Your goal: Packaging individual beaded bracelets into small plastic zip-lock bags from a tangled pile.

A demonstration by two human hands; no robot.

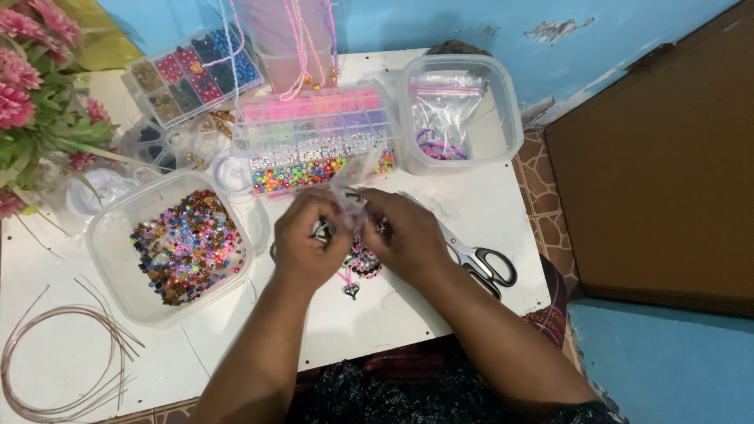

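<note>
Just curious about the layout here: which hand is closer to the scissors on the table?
The right hand. The scissors lie right beside it, at its outer edge. The left hand is on the far side of the right one, nearer the tub of mixed beads.

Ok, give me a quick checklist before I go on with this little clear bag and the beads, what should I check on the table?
1. Small clear plastic bag held by both hands: ok, left hand and right hand both pinch it above the table.
2. Bag open or sealed: cannot tell, the fingers cover its mouth.
3. Beaded piece with heart charm within reach: ok, it lies under the hands.
4. Scissors clear of the hands: ok, just beside the right hand, not touching.
5. Open tub of mixed beads steady: ok, it sits flat by the left hand.
6. Wire coil out of the way: ok, near the table's edge.
</note>
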